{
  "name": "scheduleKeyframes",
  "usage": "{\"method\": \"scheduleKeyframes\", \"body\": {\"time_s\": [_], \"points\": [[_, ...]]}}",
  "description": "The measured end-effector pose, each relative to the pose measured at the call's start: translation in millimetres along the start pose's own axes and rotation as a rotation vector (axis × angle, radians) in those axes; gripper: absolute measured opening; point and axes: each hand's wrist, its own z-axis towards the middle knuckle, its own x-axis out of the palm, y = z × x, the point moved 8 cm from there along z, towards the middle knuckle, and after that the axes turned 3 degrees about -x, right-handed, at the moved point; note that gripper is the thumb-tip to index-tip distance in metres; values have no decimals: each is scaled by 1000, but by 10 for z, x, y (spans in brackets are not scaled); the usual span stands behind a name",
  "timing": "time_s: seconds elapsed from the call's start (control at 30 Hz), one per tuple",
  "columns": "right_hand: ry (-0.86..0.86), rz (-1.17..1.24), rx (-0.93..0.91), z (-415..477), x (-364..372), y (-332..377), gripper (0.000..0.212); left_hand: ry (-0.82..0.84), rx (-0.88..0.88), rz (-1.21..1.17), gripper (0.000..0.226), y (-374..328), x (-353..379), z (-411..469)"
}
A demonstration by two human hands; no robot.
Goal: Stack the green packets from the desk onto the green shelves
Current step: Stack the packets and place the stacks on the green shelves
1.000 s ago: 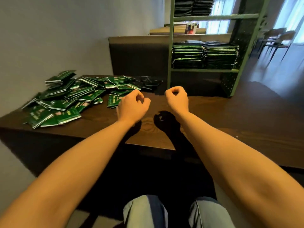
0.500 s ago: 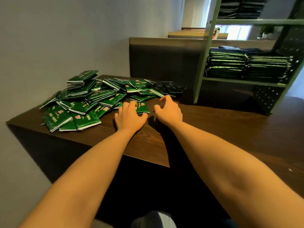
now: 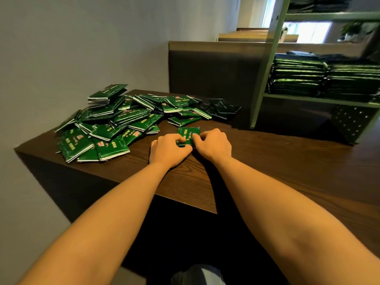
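While both hands sit close together in the middle of the frame, they hold one packet (image 3: 188,134) low over the table (image 3: 277,161). The left hand (image 3: 167,150) curls its fingers (image 3: 179,139) over the packet's left edge. The right hand (image 3: 214,144) pinches its right edge. A big messy pile (image 3: 115,124) of packets lies on the table at the left. At the upper right, the shelves (image 3: 265,64) hold neat stacks (image 3: 298,77) of packets.
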Motion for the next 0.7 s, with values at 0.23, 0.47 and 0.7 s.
{"method": "scheduleKeyframes", "body": {"time_s": [0.23,0.47,0.7], "points": [[61,134,52,0,0,-21,36,43,54,-142,22,20,47,24],[73,388,125,-2,-79,52,31,28,222,-225,26,-123,31,-30],[-29,757,257,-142,64,170,15,-50,207,-327,28,-60,-199,-183]]}}
